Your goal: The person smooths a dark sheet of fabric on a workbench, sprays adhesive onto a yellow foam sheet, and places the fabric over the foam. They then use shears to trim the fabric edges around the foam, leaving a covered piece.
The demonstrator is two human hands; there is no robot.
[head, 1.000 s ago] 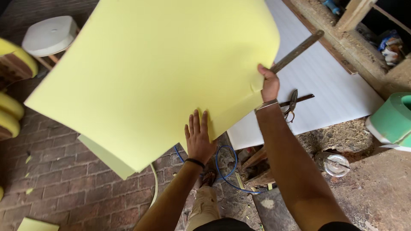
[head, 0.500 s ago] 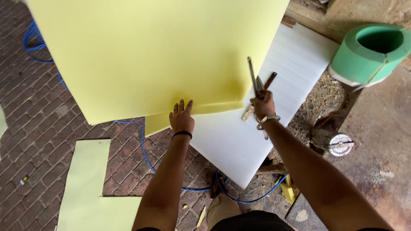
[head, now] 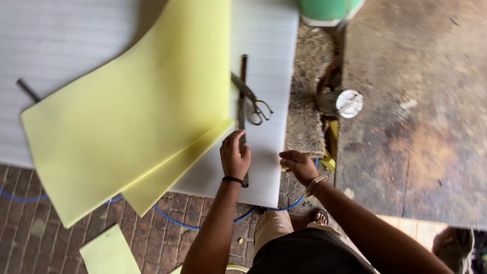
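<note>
Long metal straightedge (head: 243, 96) lies lengthwise away from the person on the white foam sheet (head: 269, 61), left hand (head: 235, 155) flat on its near end, scissors (head: 252, 103) touching it, yellow foam sheets (head: 132, 116) just left, right hand (head: 299, 165) loosely curled, empty, at the sheet's right edge.

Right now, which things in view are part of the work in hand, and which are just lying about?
In use:
- left hand resting on long dark metal straightedge
- right hand, empty, at the sheet's edge
- rusty metal scissors
- large yellow foam sheets
- white ribbed sheet

Lying about:
- green tub
- round white-lidded can
- blue hose
- yellow foam offcut
</note>
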